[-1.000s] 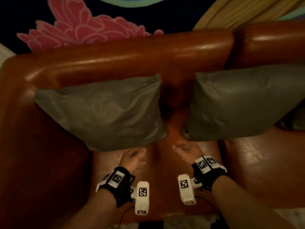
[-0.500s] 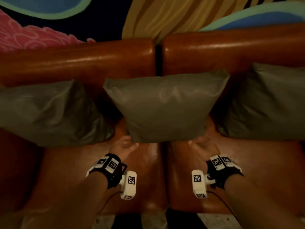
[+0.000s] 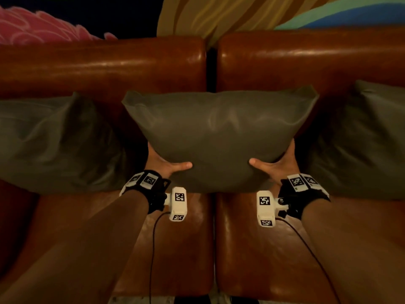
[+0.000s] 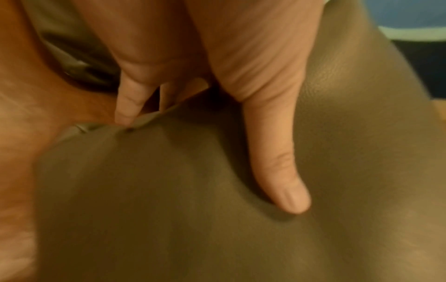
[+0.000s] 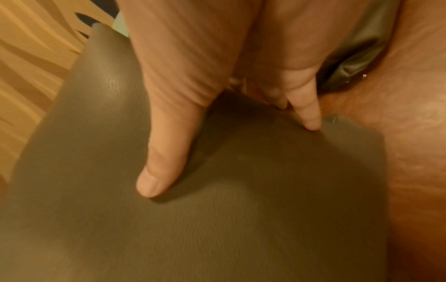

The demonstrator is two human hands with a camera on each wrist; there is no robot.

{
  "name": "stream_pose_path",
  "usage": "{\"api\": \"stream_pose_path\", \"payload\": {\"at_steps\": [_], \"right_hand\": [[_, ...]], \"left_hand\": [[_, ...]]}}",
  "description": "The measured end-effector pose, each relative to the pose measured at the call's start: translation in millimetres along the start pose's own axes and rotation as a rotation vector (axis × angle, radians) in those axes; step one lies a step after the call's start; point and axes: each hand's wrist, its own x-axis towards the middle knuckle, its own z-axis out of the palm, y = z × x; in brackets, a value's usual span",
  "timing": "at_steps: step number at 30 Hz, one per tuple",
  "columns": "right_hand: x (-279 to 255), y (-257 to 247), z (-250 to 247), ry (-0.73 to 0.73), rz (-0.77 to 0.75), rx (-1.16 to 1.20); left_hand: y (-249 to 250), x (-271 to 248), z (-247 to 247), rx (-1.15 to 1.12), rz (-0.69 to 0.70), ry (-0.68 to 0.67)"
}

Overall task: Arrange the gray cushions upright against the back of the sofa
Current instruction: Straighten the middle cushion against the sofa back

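Observation:
Three gray cushions lean upright against the brown leather sofa back (image 3: 105, 62). The middle cushion (image 3: 219, 137) straddles the seam between the two seats. My left hand (image 3: 163, 164) grips its lower left corner, thumb on the front face, fingers behind. My right hand (image 3: 276, 164) grips the lower right corner the same way. In the left wrist view the thumb (image 4: 277, 152) presses into the gray cushion (image 4: 193, 209); the right wrist view shows the same with the thumb (image 5: 166, 148) on the cushion (image 5: 217, 219). The left cushion (image 3: 54, 141) and right cushion (image 3: 361, 145) stand untouched.
Two brown leather seat pads (image 3: 179, 249) lie in front of the cushions, split by a dark seam. A painted wall (image 3: 197, 14) with pink, yellow and blue shapes rises behind the sofa. A strip of floor (image 3: 166, 300) shows below the seat edge.
The view has swung right from the left cushion to the middle one. Both hands, free and low on the seat before, have risen and taken hold of the middle cushion's lower corners.

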Motion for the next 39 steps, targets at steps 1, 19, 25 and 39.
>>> {"api": "stream_pose_path", "payload": {"at_steps": [1,19,25,39], "right_hand": [[-1.6,0.8,4.8,0.004,-0.005,0.002],[-13.5,-18.1,18.6,-0.042,-0.05,0.017],[-11.1,-10.6,18.2,-0.023,-0.05,-0.057],[-12.1,-3.6,18.6,0.079,0.066,-0.004]], "left_hand": [[-0.3,3.8,-2.9,-0.001,0.01,0.008],[-24.8,20.0,-5.4,-0.021,-0.034,-0.038],[-22.8,20.5,-3.9,-0.012,-0.03,-0.057],[-5.6,17.3,0.1,-0.005,0.007,-0.102]]}}
